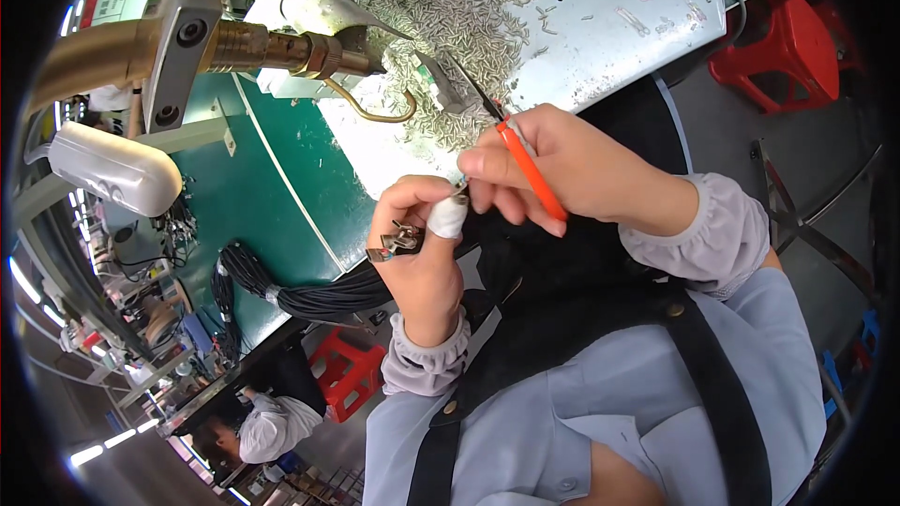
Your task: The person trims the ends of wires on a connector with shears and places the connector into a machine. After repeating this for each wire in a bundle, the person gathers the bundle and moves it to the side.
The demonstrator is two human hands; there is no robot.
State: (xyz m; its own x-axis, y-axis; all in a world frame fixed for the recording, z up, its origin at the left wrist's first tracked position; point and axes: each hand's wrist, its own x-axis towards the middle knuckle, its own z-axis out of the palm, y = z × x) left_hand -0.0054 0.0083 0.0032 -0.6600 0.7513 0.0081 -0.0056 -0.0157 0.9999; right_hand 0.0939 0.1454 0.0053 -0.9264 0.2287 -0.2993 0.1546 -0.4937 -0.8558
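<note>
My left hand (pixel 412 244) is closed, with white wrapping around its thumb. Small metal parts (pixel 403 240) stick out between its fingers, and a tiny metal piece (pixel 461 193) shows at the thumb and index fingertips. Close beside it, my right hand (pixel 548 169) is closed around an orange-handled tool (pixel 532 169) with a narrow dark tip pointing away, up and left. The right fingertips come close to the piece in the left hand; whether they touch it I cannot tell. Beyond both hands spreads a heap of small silvery metal pins (pixel 469 14).
A machine with a brass-coloured tube (pixel 248 47) and bent thin pipe reaches over the heap from the left. A white lamp head (pixel 117 169) hangs below it. Bundled black cable (pixel 319 295) lies on the green tabletop (pixel 272 215). Red stools (pixel 783 52) stand nearby; another person (pixel 272 426) sits lower left.
</note>
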